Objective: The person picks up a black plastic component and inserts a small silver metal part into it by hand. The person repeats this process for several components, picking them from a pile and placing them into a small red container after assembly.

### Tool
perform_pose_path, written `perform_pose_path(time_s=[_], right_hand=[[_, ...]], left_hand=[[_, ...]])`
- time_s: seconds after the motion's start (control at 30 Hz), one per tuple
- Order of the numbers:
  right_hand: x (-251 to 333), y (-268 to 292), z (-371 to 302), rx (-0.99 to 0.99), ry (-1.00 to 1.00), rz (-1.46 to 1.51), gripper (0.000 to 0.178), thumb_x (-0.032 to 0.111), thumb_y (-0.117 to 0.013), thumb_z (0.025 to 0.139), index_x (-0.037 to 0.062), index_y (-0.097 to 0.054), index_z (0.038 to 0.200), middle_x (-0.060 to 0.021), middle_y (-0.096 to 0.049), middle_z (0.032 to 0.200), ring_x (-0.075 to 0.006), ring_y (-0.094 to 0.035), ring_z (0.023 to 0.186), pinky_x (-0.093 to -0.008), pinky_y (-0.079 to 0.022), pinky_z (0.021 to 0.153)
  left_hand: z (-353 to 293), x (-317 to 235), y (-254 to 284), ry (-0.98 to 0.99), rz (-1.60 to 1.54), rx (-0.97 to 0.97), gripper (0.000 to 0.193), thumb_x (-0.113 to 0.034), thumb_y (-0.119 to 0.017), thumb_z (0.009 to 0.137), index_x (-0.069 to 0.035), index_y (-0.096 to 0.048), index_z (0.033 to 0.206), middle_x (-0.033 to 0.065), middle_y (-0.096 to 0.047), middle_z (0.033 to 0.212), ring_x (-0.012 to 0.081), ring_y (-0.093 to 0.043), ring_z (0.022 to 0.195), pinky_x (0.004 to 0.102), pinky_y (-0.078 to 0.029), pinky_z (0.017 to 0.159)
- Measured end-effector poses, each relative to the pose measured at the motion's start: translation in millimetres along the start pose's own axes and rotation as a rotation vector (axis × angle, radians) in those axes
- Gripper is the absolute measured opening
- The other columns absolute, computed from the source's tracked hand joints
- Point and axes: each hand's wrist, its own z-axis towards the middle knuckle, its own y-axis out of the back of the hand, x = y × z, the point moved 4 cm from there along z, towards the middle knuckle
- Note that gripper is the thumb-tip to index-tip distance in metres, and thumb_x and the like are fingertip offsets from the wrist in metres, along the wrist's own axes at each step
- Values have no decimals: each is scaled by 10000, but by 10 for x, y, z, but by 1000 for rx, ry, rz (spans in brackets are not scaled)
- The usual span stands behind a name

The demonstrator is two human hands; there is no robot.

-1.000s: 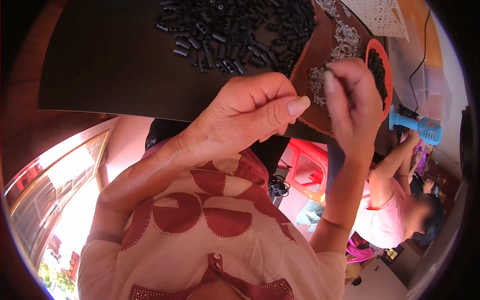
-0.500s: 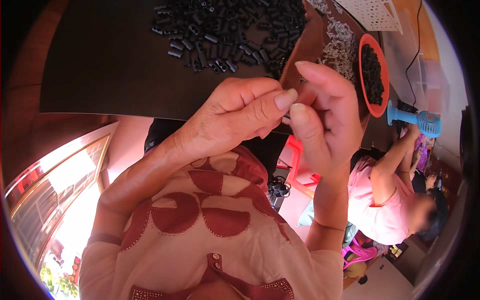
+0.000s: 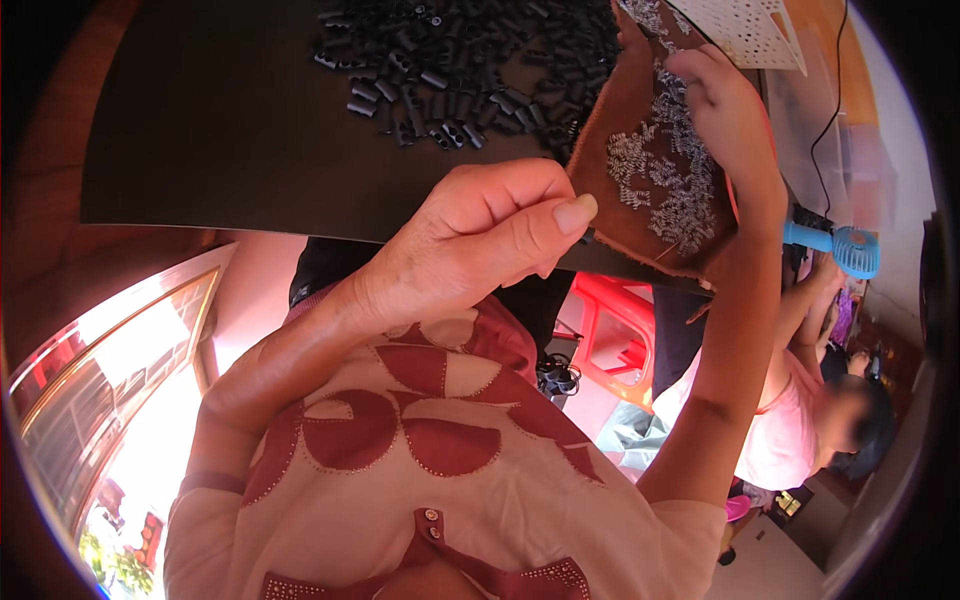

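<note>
Head view: left hand curled tight over worktop's near edge, contents hidden; right hand at springs, grip unclear.

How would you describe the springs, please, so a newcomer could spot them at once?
Start at the dark table. On its right lies a brown cloth. The springs are the silvery coils strewn on it, unlike the black tubes to their left.
</note>
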Motion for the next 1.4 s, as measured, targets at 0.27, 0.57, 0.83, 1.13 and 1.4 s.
perform_pose_path(time_s=[0.27,0.57,0.83,1.13,1.4], right_hand=[[-65,71,115,5,18,189,159,35,-546,830,43,-609,975,-102,-609,877,-258,-609,804,-334,-465,706],[-272,-66,208,131,36,39,138,99,-578,837,48,-609,961,-107,-627,911,-289,-616,800,-363,-464,702],[-262,-35,238,91,-34,441,87,107,-559,887,29,-573,923,7,-536,761,-94,-497,688,-247,-402,627],[-27,69,99,195,-236,377,185,206,-530,926,32,-572,880,51,-450,686,-21,-388,660,-205,-319,579],[-24,84,-98,152,-163,285,98,111,-557,883,37,-589,939,-12,-507,742,-109,-508,718,-259,-413,661]], left_hand=[[23,-9,3,18,-30,15,262,-219,-488,971,8,-544,852,10,-497,682,53,-392,560,201,-331,515],[26,-13,8,-25,-54,3,251,-203,-495,966,18,-547,860,15,-498,692,54,-391,555,205,-338,521],[37,-14,-10,0,-81,1,238,-189,-493,964,22,-550,869,15,-496,680,52,-395,550,204,-333,513],[50,-10,31,24,-58,-48,271,-199,-467,974,-18,-507,776,27,-514,695,49,-377,538,191,-312,493],[52,-7,11,12,-57,-24,281,-212,-467,974,-20,-504,771,26,-504,698,50,-376,548,191,-310,495]])
